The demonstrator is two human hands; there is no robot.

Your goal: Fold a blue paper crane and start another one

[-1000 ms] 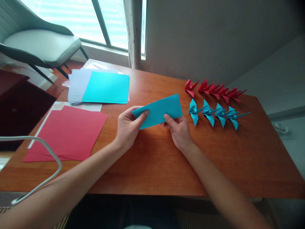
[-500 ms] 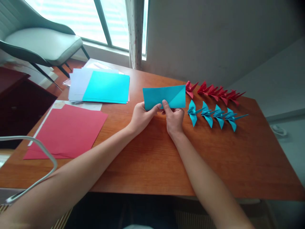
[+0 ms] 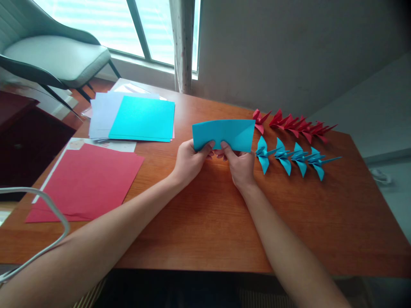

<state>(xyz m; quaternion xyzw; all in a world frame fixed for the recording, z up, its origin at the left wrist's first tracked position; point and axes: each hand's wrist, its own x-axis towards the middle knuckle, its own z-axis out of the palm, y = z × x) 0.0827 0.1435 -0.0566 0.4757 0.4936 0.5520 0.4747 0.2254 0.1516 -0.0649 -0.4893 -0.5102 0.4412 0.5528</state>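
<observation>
A blue sheet of origami paper, folded into a long rectangle, is held up above the table between both hands. My left hand pinches its lower edge left of the middle, thumb on the near face. My right hand grips the same edge on the right, its thumb close to the other one. The fingers behind the paper are mostly hidden. Just right of my right hand stands a row of blue paper cranes, with red paper cranes in a row behind them.
On the wooden table, blue paper sheets lie over white sheets at the back left. Red paper lies nearer, at the left. A white cable loops by my left forearm. A chair stands by the window.
My right hand has shifted a little to the right along the lower edge, its thumb moving away from the left one. The paper now shows a wider, slightly bowed face.
</observation>
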